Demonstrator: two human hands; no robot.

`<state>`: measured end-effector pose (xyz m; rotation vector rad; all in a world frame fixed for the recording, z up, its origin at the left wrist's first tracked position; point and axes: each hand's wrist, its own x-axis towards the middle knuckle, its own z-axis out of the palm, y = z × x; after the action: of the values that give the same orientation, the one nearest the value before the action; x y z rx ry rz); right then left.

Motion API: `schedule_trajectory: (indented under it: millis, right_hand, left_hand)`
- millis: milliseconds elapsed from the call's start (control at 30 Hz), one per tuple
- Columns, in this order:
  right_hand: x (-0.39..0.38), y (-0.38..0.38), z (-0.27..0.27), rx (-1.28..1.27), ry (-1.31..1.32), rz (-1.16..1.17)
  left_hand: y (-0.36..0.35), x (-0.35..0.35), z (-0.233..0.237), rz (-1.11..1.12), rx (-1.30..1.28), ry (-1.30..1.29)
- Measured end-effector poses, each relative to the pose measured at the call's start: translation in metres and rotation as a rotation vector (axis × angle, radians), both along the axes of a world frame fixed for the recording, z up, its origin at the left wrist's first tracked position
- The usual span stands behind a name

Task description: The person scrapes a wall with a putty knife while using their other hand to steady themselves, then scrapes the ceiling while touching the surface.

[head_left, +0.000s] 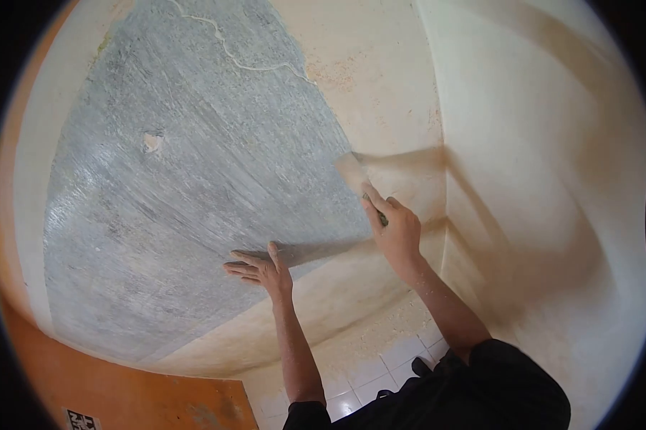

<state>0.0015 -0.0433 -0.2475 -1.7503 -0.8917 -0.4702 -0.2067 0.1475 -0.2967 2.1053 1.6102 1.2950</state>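
My right hand (397,228) is wrapped round the handle of a scraper (352,174). The scraper's flat blade lies against the wall, along the border between a rough grey patch (187,165) and the cream paint (380,93). Lower and to the left, my left hand (261,271) rests on the grey patch with its fingers spread and nothing in it. A small pale chipped spot (152,142) shows in the grey surface. Near the top, a thin whitish crack-like line (244,66) runs across it.
A cream side wall (538,215) meets the scraped wall at a corner on the right. Below, white floor tiles (373,388) carry pale dust and crumbs (380,330). An orange surface (144,398) with a black-and-white sticker (82,420) is at the lower left.
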Motion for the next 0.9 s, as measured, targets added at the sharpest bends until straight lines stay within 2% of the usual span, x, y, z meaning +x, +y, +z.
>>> schedule_trajectory:
  millis: [67,167,233,267,333,400,467,533,700,800,867,900]
  right_hand:
    - [-0.005,0.000,0.006,0.005,0.064,0.026]
    - [0.010,0.001,0.047,0.077,-0.012,0.060]
    - [0.014,0.000,0.041,0.068,-0.018,0.070]
    - [0.015,0.000,0.034,0.060,-0.022,0.077]
    - [0.012,0.003,-0.027,0.075,-0.083,0.014]
    - [-0.001,0.001,-0.078,-0.012,0.017,0.033]
    - [-0.003,0.006,-0.083,0.042,0.025,0.045]
    - [-0.005,0.012,-0.070,0.088,0.048,0.059]
    - [0.015,0.026,0.022,0.220,-0.054,0.119]
    - [0.017,0.015,0.011,0.169,-0.070,0.115]
    - [0.012,0.012,-0.029,0.113,-0.063,0.099]
    - [0.009,0.009,-0.029,0.120,-0.031,0.110]
  left_hand:
    - [-0.001,0.000,0.000,0.005,0.007,0.004]
    - [-0.001,0.002,-0.003,0.012,0.013,0.003]
    - [-0.002,0.005,-0.002,0.021,0.025,-0.011]
    - [-0.003,0.006,-0.002,0.029,0.026,-0.007]
    - [-0.003,0.005,-0.001,0.048,0.044,-0.009]
    - [-0.003,0.003,-0.005,0.022,0.045,0.016]
    - [-0.003,0.007,-0.001,0.036,0.026,0.016]
    - [-0.004,0.006,0.000,0.052,-0.002,0.029]
    - [0.000,0.006,-0.003,0.030,0.014,0.000]
    - [0.002,0.004,-0.006,0.035,0.021,0.017]
    - [0.003,0.002,-0.006,0.036,0.024,0.024]
    - [0.003,0.003,-0.008,0.035,0.024,0.035]
